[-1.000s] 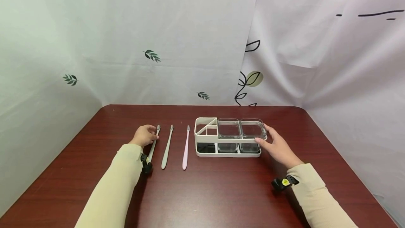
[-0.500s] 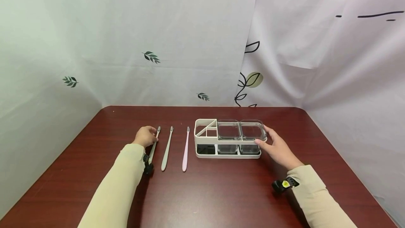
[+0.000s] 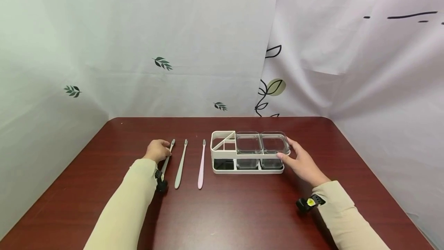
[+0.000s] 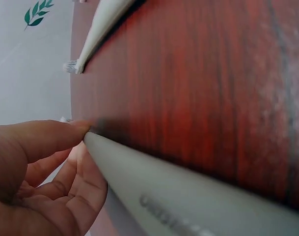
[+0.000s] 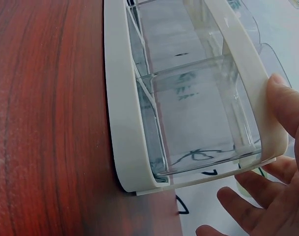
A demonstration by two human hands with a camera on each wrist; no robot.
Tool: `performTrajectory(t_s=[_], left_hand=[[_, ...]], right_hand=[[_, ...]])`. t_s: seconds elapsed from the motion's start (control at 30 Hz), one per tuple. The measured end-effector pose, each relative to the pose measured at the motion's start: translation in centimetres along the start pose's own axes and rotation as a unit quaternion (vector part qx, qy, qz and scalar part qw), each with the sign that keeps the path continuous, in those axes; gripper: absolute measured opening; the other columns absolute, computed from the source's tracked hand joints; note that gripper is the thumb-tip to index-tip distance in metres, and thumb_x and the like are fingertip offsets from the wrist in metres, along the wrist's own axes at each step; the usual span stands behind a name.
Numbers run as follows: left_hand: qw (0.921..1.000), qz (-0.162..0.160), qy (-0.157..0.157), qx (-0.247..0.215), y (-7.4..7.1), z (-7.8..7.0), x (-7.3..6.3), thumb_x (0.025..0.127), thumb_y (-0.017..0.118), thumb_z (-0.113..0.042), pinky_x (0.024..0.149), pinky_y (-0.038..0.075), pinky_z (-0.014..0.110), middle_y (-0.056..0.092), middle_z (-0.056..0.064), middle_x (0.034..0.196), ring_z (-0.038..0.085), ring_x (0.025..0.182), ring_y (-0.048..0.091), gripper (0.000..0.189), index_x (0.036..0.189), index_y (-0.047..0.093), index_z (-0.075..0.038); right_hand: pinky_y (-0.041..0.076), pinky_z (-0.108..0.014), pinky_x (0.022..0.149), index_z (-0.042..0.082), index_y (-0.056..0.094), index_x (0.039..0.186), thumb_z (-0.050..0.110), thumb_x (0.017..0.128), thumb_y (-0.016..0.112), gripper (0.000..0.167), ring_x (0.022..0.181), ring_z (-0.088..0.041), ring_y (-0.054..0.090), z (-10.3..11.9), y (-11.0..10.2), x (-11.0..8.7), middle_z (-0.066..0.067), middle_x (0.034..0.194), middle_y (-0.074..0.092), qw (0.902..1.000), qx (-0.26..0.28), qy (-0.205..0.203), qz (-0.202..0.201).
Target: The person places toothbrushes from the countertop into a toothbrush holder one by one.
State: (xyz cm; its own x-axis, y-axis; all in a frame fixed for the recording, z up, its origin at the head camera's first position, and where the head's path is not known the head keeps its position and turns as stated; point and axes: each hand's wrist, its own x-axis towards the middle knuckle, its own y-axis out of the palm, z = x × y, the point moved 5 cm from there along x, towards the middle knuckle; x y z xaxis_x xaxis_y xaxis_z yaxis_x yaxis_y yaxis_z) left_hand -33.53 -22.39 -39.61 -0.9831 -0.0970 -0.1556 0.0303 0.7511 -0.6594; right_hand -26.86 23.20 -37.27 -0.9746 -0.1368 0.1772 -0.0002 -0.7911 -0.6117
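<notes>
Left hand (image 3: 157, 150) has edged slightly inward, little else shifting, so I log its grip as pinching the leftmost toothbrush (image 4: 154, 178), left of the white organiser (image 3: 224, 154) on the table (image 3: 243, 215), lift unclear, while my right hand (image 3: 304, 166) grips the organiser's right end, presumably steadying it.

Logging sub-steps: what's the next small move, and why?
Probably raise the leftmost toothbrush and bring it toward the rack. The left hand pinches it near the bristle end, the right hand grips the rack's right end, and no brush stands in the divided slots at its left.
</notes>
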Motion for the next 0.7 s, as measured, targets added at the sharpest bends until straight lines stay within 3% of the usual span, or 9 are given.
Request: performTrajectory(t_s=[0.43,0.6,0.7], left_hand=[[0.9969,0.005,-0.024,-0.074,-1.5,-0.6,-0.3,0.088,0.056,0.008,0.083,0.055,0.042,0.059,0.030,0.112,0.036,0.101,0.062,0.038,0.126,0.052,0.014],[0.9954,0.003,-0.008,-0.096,-2.4,-0.9,-0.9,0.088,0.058,0.007,0.078,0.056,0.039,0.063,0.027,0.104,0.026,0.087,0.066,0.039,0.126,0.051,0.014],[0.9924,0.006,0.003,-0.123,-3.0,-1.4,-1.5,0.089,0.057,0.005,0.074,0.056,0.033,0.062,0.026,0.110,0.017,0.081,0.064,0.042,0.129,0.048,0.012]], right_hand=[[0.038,-0.059,0.101,-0.002,0.028,0.149,0.031,0.093,0.065,0.075,0.127,-0.042,0.044,0.2,-0.3,-0.1,-0.027,0.141,0.042,0.9999,-0.014,0.003,-0.006],[0.034,-0.060,0.104,-0.003,0.028,0.148,0.031,0.093,0.065,0.075,0.130,-0.042,0.041,0.2,-0.3,0.0,-0.027,0.141,0.042,0.9998,-0.020,0.002,-0.004],[0.034,-0.060,0.104,-0.003,0.028,0.148,0.031,0.093,0.065,0.075,0.130,-0.042,0.041,0.2,-0.2,0.0,-0.027,0.141,0.042,0.9998,-0.022,0.001,-0.004]])
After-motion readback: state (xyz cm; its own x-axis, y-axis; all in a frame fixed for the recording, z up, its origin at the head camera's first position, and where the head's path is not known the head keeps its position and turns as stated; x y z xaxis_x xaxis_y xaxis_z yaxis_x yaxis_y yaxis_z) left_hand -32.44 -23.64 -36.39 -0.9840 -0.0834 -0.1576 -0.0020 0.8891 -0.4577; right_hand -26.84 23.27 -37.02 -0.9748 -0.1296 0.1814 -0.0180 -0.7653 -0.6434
